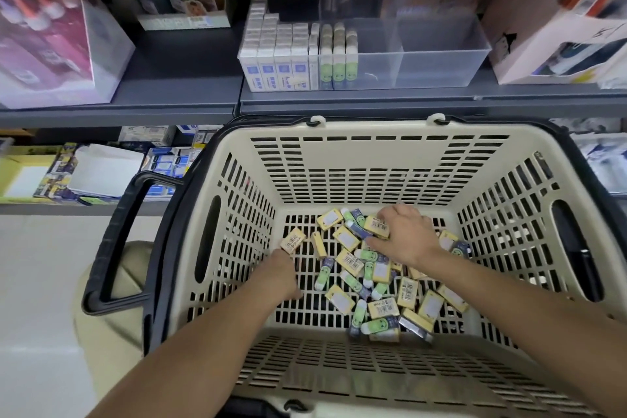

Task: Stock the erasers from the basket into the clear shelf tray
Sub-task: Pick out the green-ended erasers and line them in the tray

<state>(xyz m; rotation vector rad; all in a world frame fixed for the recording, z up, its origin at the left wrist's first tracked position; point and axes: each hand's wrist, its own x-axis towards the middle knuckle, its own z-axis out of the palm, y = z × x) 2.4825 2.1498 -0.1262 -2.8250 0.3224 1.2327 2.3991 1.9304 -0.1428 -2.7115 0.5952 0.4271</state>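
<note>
Down on the slatted floor of the cream basket (380, 166), yellow and green erasers (369, 282) lie loose in a heap. The left hand (283, 270), fingers curled, pinches a yellow eraser (293, 240) just left of the heap. The right hand (405, 236) grips a second yellow eraser (377, 226) between thumb and fingers over the heap. Above, the clear tray (441, 54) sits on the grey shelf (186, 92), its left part filled with upright rows.

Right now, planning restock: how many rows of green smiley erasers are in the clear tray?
3, side by side in the clear tray, right of the blue-and-white boxes: left row, middle row, right row. Others may be hidden.
</note>
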